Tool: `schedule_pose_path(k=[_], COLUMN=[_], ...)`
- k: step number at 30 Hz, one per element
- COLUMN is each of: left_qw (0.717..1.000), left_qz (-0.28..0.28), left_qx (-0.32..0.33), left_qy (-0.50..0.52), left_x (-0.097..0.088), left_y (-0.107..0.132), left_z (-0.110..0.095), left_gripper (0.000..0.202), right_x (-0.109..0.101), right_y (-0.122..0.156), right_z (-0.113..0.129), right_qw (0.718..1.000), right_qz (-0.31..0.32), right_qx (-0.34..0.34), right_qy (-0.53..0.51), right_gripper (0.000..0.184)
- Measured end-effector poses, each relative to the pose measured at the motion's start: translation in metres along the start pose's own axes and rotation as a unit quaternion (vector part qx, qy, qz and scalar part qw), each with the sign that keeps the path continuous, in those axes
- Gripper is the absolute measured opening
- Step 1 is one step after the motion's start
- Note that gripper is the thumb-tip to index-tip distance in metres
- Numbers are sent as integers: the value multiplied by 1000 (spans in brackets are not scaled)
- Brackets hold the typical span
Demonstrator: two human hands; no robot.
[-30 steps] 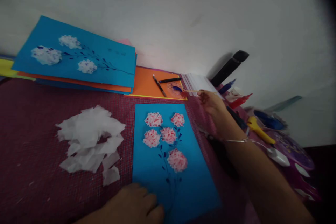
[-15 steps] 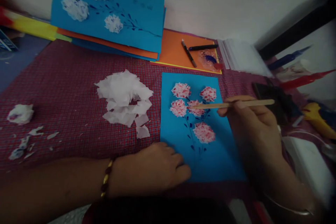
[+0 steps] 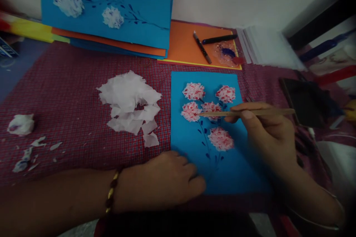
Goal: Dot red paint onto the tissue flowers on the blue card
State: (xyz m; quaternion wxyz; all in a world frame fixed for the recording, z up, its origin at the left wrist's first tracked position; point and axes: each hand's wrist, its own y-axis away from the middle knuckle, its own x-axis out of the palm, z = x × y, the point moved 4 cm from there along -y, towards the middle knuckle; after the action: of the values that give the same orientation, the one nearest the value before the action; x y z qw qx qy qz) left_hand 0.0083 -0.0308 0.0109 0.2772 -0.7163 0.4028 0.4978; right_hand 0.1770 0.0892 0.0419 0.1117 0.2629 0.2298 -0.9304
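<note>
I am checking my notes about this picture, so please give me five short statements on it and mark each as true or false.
1. The right hand holds a thin stick. True.
2. The near blue sheet carries five pink-and-white flowers. True.
3. The pile of white paper pieces lies to the right of the near blue sheet. False: it lies to the left.
4. Two pens lie on the orange sheet. True.
5. The left hand is raised to the back blue sheet. False: it is at the left edge of the near blue sheet.
</note>
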Motion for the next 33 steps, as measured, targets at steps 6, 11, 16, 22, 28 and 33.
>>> schedule_pose_path(k=[6, 11, 16, 22, 28, 33], left_qw=[1000, 1000, 1000, 1000, 999, 999], left_qz=[-18, -24, -17, -11, -35, -45], left_qx=[-1, 0, 0, -2, 1, 3], left_qy=[7, 9, 11, 12, 6, 14], left_x=[1, 2, 3, 2, 2, 3], left_y=[0, 0, 1, 1, 1, 2], left_z=[1, 1, 0, 1, 1, 0], left_gripper=[1, 2, 1, 1, 2, 2], right_x=[1, -6, -9, -7, 1, 7], right_y=[-1, 1, 2, 2, 8, 9], right_z=[1, 0, -1, 1, 12, 15], right_qw=[999, 1000, 999, 1000, 999, 998], right_qz=[12, -11, -10, -1, 13, 49], right_qx=[-21, 15, 25, 9, 4, -21], right_qy=[25, 3, -20, -13, -38, -26], right_gripper=[18, 16, 17, 19, 21, 23])
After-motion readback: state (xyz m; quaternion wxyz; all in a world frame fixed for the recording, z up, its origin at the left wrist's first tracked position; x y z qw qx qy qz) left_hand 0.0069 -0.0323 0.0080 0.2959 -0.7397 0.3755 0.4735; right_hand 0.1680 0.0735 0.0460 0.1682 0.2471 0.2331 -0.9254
